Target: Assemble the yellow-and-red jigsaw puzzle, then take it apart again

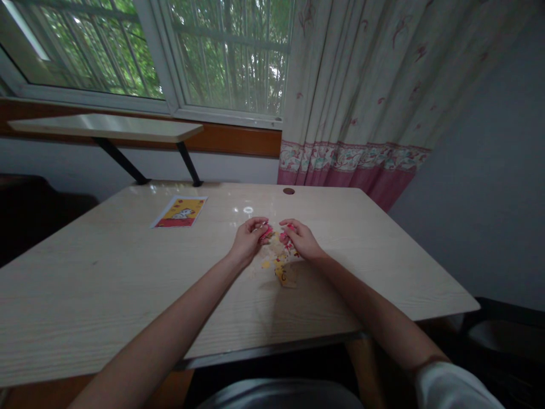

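Both my hands are over the middle of the table, a small gap between them. Curled fingers of my left hand (251, 236) close on red-pink puzzle pieces (266, 233). Opposite it, my right hand (300, 238) pinches more red puzzle pieces (288, 234), partly hidden by the fingers. Loose puzzle pieces (279, 262), yellow, red and pale brown, lie scattered on the tabletop below and between the hands. They are too small and blurred for their outlines to be told. A larger pale flat piece (288, 278) with yellow on it lies nearest me.
A picture sheet (182, 213), yellow and red with a spotted dog, lies flat at the left of the wooden table (128, 284). A raised shelf (106, 126) on dark legs stands at the back left. Behind the table's round cable hole (288, 191) hangs a curtain (349, 113).
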Action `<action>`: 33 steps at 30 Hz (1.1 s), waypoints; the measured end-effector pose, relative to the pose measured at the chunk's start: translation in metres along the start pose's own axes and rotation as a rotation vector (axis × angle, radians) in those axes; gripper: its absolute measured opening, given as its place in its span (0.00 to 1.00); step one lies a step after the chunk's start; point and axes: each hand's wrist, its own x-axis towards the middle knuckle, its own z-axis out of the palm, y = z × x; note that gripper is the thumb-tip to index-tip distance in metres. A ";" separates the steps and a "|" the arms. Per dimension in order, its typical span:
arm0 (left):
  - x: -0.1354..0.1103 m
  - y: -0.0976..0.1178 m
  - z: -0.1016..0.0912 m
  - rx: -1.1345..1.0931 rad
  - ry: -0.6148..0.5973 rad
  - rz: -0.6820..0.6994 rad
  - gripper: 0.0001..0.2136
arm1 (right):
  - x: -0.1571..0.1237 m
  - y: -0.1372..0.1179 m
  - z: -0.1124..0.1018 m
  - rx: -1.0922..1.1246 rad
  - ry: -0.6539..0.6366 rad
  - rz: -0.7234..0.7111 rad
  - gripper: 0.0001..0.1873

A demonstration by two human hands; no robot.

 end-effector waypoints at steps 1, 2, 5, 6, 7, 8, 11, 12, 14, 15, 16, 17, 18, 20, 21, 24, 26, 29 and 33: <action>0.000 0.000 0.000 0.017 0.002 0.013 0.16 | 0.000 0.001 0.001 0.002 -0.004 -0.014 0.11; -0.001 0.000 0.001 0.037 0.003 0.024 0.17 | 0.000 0.001 0.001 0.001 -0.005 -0.024 0.12; -0.001 -0.001 0.003 0.097 -0.012 0.020 0.14 | -0.002 -0.002 0.002 -0.034 0.010 -0.044 0.12; 0.000 -0.002 0.003 0.109 -0.018 0.007 0.13 | -0.002 -0.004 0.002 -0.054 0.016 -0.056 0.12; 0.000 -0.003 0.004 0.115 -0.026 -0.002 0.12 | -0.003 -0.006 0.003 -0.071 0.018 -0.072 0.12; 0.000 -0.004 0.004 0.118 -0.039 -0.009 0.12 | -0.003 -0.007 0.003 -0.083 0.019 -0.090 0.12; -0.001 -0.006 0.005 0.124 -0.068 -0.002 0.15 | -0.002 -0.010 0.003 -0.099 0.023 -0.131 0.14; -0.001 -0.007 0.006 0.129 -0.069 0.003 0.15 | -0.002 -0.009 0.003 -0.103 0.026 -0.137 0.14; -0.001 -0.008 0.006 0.138 -0.064 0.005 0.15 | -0.001 -0.008 0.004 -0.114 0.020 -0.140 0.15; -0.001 -0.009 0.006 0.141 -0.065 0.005 0.15 | -0.001 -0.007 0.004 -0.120 0.010 -0.142 0.16; -0.001 -0.009 0.006 0.141 -0.068 0.005 0.14 | -0.002 -0.007 0.004 -0.128 -0.002 -0.146 0.16; -0.001 -0.009 0.006 0.139 -0.070 0.007 0.13 | -0.002 -0.007 0.004 -0.137 -0.014 -0.150 0.16; -0.001 -0.009 0.005 0.136 -0.071 0.009 0.13 | -0.002 -0.007 0.005 -0.142 -0.026 -0.154 0.17; 0.000 -0.008 0.005 0.130 -0.061 0.015 0.12 | -0.003 -0.008 0.005 -0.124 -0.036 -0.159 0.18; 0.000 -0.007 0.004 0.131 -0.050 0.018 0.12 | -0.003 -0.008 0.005 -0.095 -0.036 -0.159 0.18; 0.001 -0.005 0.004 0.152 -0.015 0.016 0.13 | -0.002 -0.008 0.006 0.000 -0.009 -0.142 0.17; 0.001 -0.004 0.003 0.164 0.008 0.012 0.12 | -0.001 -0.008 0.006 0.028 0.028 -0.126 0.16; 0.000 -0.004 0.004 0.169 0.012 0.003 0.12 | 0.002 -0.006 0.004 0.064 0.073 -0.114 0.16; -0.001 -0.004 0.005 0.167 -0.021 -0.008 0.13 | 0.006 -0.005 0.003 0.245 0.038 0.024 0.19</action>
